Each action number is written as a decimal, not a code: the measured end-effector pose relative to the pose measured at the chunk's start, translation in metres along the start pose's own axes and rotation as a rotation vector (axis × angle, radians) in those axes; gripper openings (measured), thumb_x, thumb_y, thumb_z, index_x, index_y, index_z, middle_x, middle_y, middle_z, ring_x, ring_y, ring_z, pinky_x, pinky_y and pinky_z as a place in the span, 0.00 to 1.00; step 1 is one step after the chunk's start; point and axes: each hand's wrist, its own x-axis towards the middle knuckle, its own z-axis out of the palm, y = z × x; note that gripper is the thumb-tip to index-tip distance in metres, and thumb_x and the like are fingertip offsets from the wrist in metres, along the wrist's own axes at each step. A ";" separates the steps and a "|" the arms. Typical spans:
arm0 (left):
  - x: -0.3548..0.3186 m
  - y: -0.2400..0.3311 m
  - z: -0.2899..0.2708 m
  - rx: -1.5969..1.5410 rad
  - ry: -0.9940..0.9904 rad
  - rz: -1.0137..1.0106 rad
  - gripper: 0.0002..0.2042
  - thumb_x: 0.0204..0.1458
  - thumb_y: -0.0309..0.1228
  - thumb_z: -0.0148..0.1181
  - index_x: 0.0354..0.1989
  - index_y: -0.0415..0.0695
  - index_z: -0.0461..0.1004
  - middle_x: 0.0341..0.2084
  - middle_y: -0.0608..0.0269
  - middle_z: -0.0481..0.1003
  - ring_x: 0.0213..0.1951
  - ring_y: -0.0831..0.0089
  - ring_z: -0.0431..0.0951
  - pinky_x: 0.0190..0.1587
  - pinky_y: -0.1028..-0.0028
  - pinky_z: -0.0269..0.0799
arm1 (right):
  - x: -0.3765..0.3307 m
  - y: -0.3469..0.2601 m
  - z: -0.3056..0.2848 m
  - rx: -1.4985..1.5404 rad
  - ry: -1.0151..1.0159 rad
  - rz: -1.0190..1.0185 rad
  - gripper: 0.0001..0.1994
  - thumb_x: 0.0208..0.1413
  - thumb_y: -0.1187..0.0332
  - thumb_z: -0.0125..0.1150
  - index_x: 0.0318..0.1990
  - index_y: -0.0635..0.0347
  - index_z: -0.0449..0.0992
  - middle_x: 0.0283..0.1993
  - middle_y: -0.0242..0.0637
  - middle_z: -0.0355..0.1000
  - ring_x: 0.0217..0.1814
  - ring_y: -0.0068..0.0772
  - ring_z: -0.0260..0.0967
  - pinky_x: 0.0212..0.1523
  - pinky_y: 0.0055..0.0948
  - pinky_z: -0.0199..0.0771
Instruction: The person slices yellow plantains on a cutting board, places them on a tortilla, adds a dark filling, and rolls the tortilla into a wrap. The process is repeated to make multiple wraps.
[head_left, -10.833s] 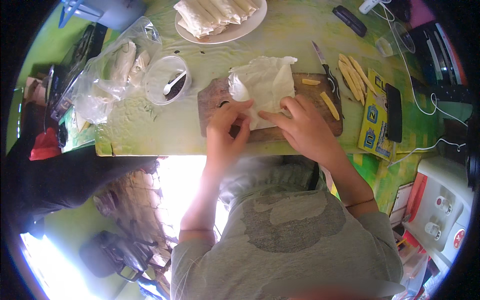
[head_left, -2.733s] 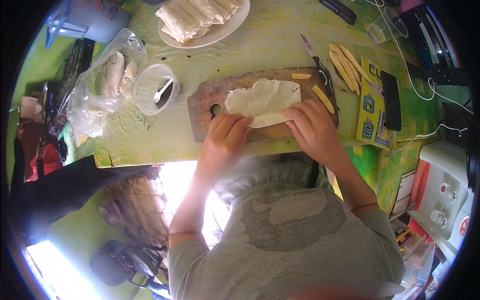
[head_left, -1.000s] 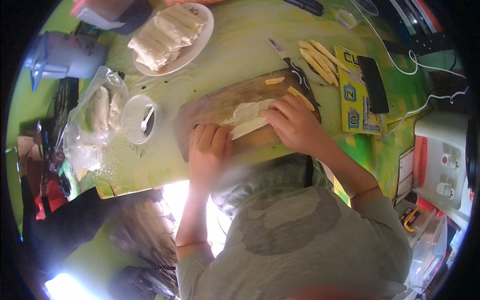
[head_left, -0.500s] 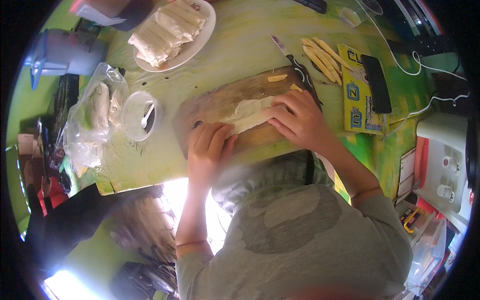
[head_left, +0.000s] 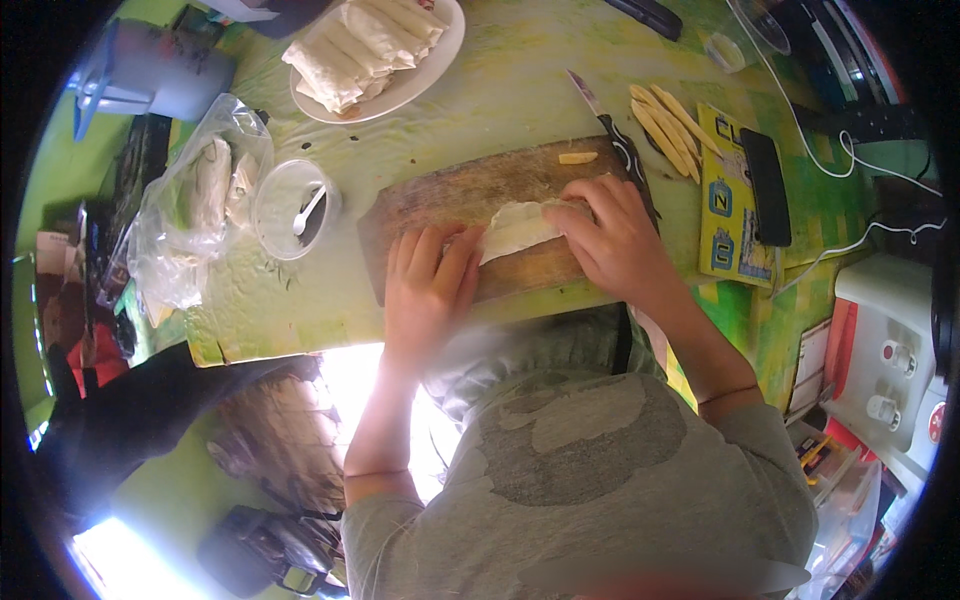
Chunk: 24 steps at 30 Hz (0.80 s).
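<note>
Left grip [head_left: 430, 285] and right grip [head_left: 615, 235] are closed down at opposite ends of one pale, thin wrapper [head_left: 518, 228], fingers bent and thumbs drawn in. I cannot tell how firmly the left fingertips press, as the back of that grip covers them; on the right, thumb and forefinger pinch the wrapper's end. The wrapper lies between both grips, partly rolled, its bare middle section exposed and its far edge uneven.

Directly beneath the grips and wrapper sits a wooden cutting board [head_left: 430, 200], placed at a slant on the surface [head_left: 500, 110]. One short yellow strip [head_left: 578, 158] rests on the board just beyond the right grip. Past the same grip, at the far right corner of the board, is a knife [head_left: 625, 152]: dark handle toward the grip, blade pointing away.

Farther right of the right grip lie several long yellow strips [head_left: 665, 125] in a group, then a yellow printed sheet [head_left: 718, 190] with a flat black device [head_left: 767, 185] on it.

Left of the left grip stands a clear round tub [head_left: 265, 225] with dark contents and a white spoon [head_left: 308, 212]; beyond that is a clear plastic bag [head_left: 200, 210] with pale contents. Well ahead of the left grip, a white plate [head_left: 455, 50] carries stacked pale rolls [head_left: 370, 45].
</note>
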 end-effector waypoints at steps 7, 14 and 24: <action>-0.001 -0.001 0.001 -0.091 -0.004 0.039 0.11 0.43 0.21 0.66 0.38 0.42 0.79 0.36 0.59 0.77 0.40 0.58 0.76 0.43 0.61 0.70 | 0.002 -0.003 -0.003 0.013 -0.007 -0.052 0.12 0.44 0.70 0.67 0.38 0.54 0.75 0.42 0.32 0.71 0.44 0.37 0.68 0.42 0.40 0.64; 0.002 -0.008 0.001 -0.072 -0.050 0.044 0.12 0.44 0.25 0.68 0.39 0.42 0.78 0.36 0.59 0.77 0.40 0.58 0.76 0.44 0.62 0.70 | 0.006 0.001 0.000 0.012 -0.067 -0.057 0.11 0.46 0.67 0.68 0.37 0.53 0.74 0.40 0.31 0.70 0.45 0.35 0.68 0.43 0.39 0.64; 0.033 0.008 0.011 -0.038 -0.151 0.063 0.15 0.45 0.29 0.66 0.43 0.42 0.76 0.37 0.60 0.75 0.43 0.62 0.75 0.45 0.63 0.70 | 0.015 0.010 0.007 -0.053 -0.083 -0.072 0.14 0.49 0.68 0.67 0.44 0.57 0.77 0.43 0.37 0.71 0.53 0.42 0.67 0.50 0.42 0.65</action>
